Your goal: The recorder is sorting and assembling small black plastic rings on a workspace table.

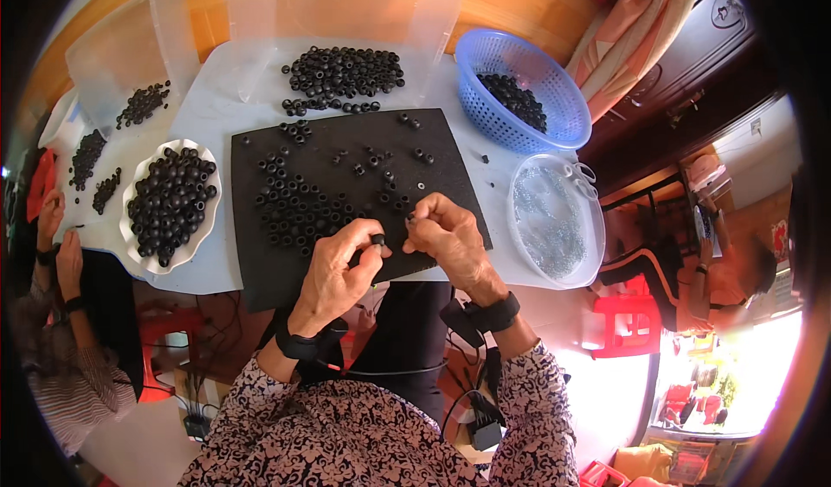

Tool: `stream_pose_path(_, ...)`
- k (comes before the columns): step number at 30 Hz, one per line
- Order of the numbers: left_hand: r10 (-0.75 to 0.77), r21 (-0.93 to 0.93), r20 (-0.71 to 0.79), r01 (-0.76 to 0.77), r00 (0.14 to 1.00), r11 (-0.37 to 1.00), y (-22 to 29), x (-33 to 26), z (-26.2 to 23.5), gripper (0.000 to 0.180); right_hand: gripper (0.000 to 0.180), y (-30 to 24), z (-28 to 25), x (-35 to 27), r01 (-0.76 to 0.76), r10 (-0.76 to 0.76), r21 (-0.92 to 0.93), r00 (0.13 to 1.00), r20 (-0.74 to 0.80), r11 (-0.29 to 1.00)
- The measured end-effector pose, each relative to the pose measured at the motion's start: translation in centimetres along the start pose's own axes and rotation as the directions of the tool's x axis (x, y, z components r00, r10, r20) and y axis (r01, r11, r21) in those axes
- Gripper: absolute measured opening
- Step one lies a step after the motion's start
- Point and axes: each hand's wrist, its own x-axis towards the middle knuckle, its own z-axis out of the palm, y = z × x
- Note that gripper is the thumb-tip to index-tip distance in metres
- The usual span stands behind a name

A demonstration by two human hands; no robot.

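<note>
Over the near edge of a black mat (251,288), my left hand (333,270) pinches a black bead (377,239) between thumb and fingertips. Close to its right, my right hand (454,243) is closed in a pinch too. A tiny dark bit shows at those fingertips, too small to name. Many black beads (303,214) with open holes stand on the mat, thickest left of my hands. One small pale ring (421,186) lies among them, just beyond my right hand.
A scalloped white dish (137,175) of black beads stands left of the mat. A bead heap (344,71) lies behind it. At right are a blue basket (567,106) and a clear tub (597,245) of small transparent pieces. Another person's hands (67,262) are at far left.
</note>
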Motion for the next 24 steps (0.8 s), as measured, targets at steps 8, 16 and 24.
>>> stream_pose_path(8, 0.132, 0.054, -0.050, -0.129, 0.990, 0.990, -0.7, -0.3, 0.3, 0.020, 0.006, -4.7, 2.0, 3.0, 0.156, -0.232, -0.568, 0.971, -0.064, 0.808)
stream_pose_path(16, 0.064, -0.068, -0.033, -0.066, 0.997, 0.995, -0.7, -0.3, 0.2, 0.019, 0.012, -4.2, 2.0, 7.4, 0.226, -0.326, -0.842, 0.943, 0.064, 0.490)
stream_pose_path(24, 0.091, -0.095, -0.094, -0.100, 0.991, 0.990, -0.7, -0.3, 0.1, 0.018, 0.019, -2.5, 3.0, 8.2, 0.471, -0.475, -0.816, 0.833, 0.285, 0.336)
